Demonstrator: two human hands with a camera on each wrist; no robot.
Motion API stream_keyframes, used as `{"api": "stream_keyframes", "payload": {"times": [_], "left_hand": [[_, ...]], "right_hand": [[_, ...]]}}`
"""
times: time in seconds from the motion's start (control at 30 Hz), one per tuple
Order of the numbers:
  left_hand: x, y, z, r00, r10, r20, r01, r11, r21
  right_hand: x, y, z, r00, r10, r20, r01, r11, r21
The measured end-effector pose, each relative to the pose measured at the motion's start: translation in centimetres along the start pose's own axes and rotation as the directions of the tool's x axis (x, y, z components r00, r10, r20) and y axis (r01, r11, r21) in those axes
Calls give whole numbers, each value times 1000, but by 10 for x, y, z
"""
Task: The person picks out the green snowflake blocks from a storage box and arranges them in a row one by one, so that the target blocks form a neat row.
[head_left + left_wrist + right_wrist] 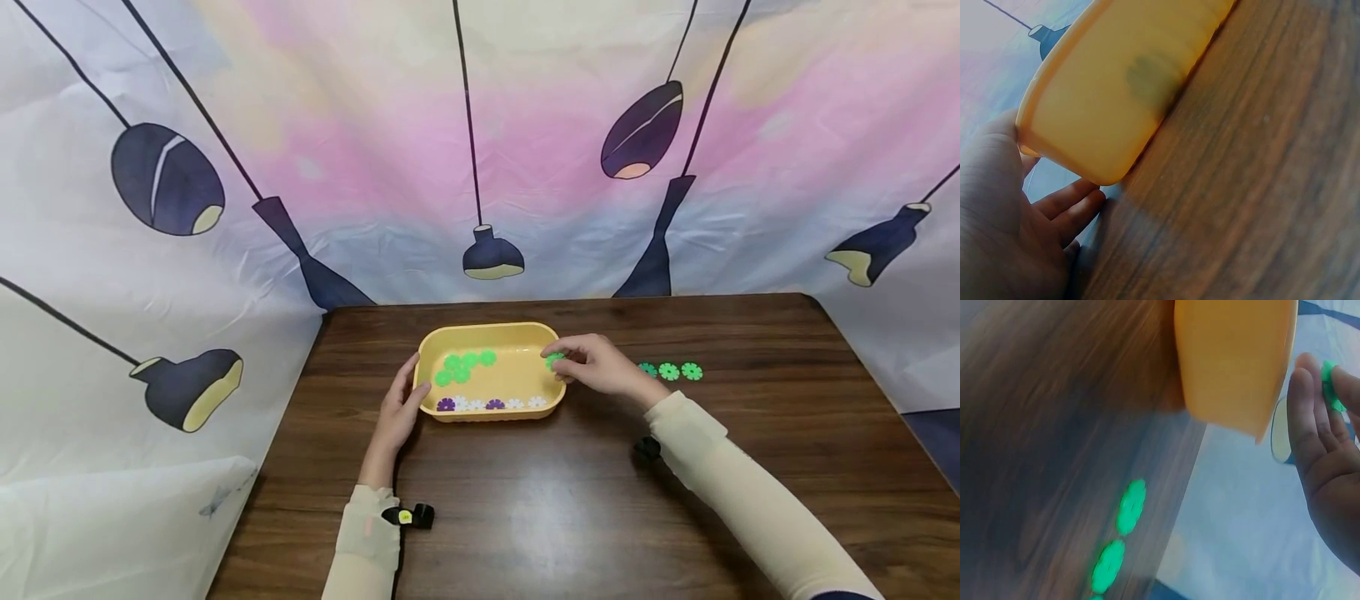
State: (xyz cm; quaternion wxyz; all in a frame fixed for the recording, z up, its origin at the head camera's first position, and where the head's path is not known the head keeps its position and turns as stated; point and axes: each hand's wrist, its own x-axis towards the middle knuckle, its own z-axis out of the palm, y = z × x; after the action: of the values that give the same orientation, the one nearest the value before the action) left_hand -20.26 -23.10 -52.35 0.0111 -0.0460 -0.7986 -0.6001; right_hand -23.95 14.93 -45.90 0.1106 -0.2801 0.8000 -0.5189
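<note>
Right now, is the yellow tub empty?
No, the tub isn't empty: green pieces, purple pieces and white pieces show inside it.

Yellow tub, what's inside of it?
Green flower-shaped pieces lie toward the left, white ones and purple ones along the near wall, which hides their lower edges. The right hand covers part of the right end.

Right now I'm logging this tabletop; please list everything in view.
Table: one, brown, foreground
Plastic basin: one, yellow, on table
Basin flower discs: about six green, four white, two purple, inside
Held flower disc: one, green, basin's right end
Loose flower discs: three visible, green, right of basin
Lamp-print cloth: count unclear, pastel, behind table
Wrist devices: two, black, wrists
Sleeves: two, cream, forearms
Left hand: one, holding basin's left end
Right hand: one, pinching disc
</note>
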Motion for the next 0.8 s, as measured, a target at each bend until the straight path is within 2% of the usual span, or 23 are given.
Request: {"api": "stream_keyframes", "payload": {"times": [0.07, 0.1, 0.27, 0.4, 0.6, 0.8], "left_hand": [[4, -12, 0, 1000, 16, -9, -16, 1000, -13], [4, -13, 0, 1000, 23, -13, -23, 1000, -19], [2, -13, 1, 999, 34, -21, -35, 999, -28], [3, -12, 2, 999, 25, -21, -25, 1000, -14], [4, -11, 2, 999, 18, -28, -19, 1000, -5], [3, -11, 2, 1000, 23, -22, -23, 1000, -5]], "right_hand": [[-4, 3, -6, 1000, 11, 0, -11, 1000, 5], [-6, 4, -9, 1000, 16, -1, -16, 1000, 6], [-19, 13, -23, 998, 57, -20, -57, 997, 45], [-33, 24, -35, 992, 104, -71, -98, 992, 78], [-56, 40, -53, 980, 136, -148, -134, 991, 25], [-76, 49, -69, 968, 169, -186, -161, 985, 58]]}}
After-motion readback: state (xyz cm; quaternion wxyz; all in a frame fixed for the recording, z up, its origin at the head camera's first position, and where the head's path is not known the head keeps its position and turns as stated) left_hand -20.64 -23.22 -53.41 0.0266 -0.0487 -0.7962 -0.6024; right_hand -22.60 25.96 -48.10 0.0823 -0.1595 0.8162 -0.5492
